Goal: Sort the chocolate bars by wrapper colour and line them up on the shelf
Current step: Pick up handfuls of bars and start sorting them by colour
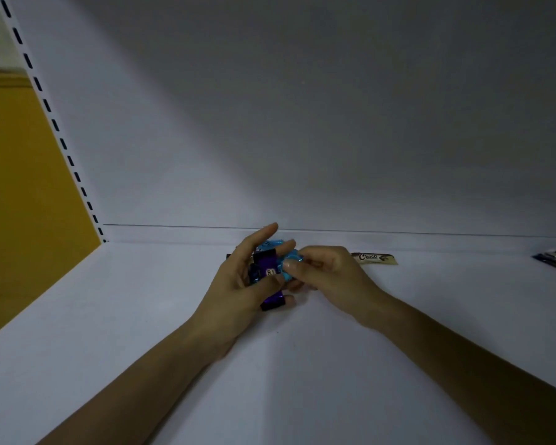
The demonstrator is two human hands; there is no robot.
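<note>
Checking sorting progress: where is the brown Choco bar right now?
Head view: the Choco bar lies flat on the shelf near its back edge, right of centre, its left end hidden behind the right hand.

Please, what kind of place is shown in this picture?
Probably a shop display shelf. A white shelf has a slotted rail at its left side, a brown chocolate bar lies near the back wall, and the left hand holds a purple bar, the right hand a blue bar.
</note>
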